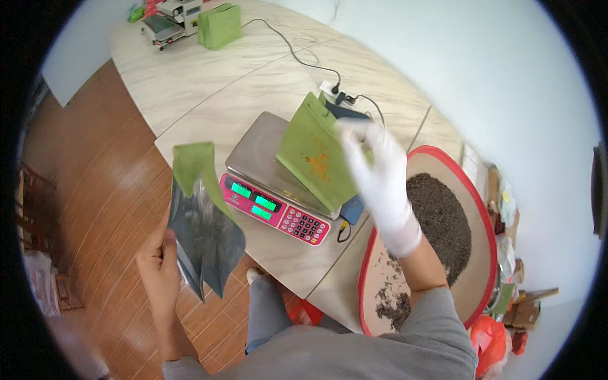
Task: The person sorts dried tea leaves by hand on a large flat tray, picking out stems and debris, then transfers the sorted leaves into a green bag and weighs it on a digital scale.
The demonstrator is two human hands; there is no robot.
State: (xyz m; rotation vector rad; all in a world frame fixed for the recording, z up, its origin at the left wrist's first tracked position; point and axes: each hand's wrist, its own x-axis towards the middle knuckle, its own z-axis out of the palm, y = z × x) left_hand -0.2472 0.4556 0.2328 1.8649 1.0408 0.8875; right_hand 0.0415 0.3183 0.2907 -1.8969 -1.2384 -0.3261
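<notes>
My bare left hand [158, 269] grips the side edge of a flat pouch [209, 228], dark grey with a green end, to the left of the scale. A white glove covers my right hand [377, 171]. Blurred by motion, it is at the upper right edge of a green bag [313, 152] with an orange print; whether its fingers hold the bag I cannot make out. The bag leans on the steel pan of a pink digital scale [256, 142], whose displays glow green. Right of the scale, a red-rimmed round tray [484, 266] bears a heap of dark, loose bits [440, 221].
A power strip [329, 88] with black cables lies behind the green bag. Partly under the bag sits a blue box [352, 209]. At the far left stand a machine [180, 19] and another green bag [218, 26]. Plastic bags and boxes crowd beyond the tray, near the wall.
</notes>
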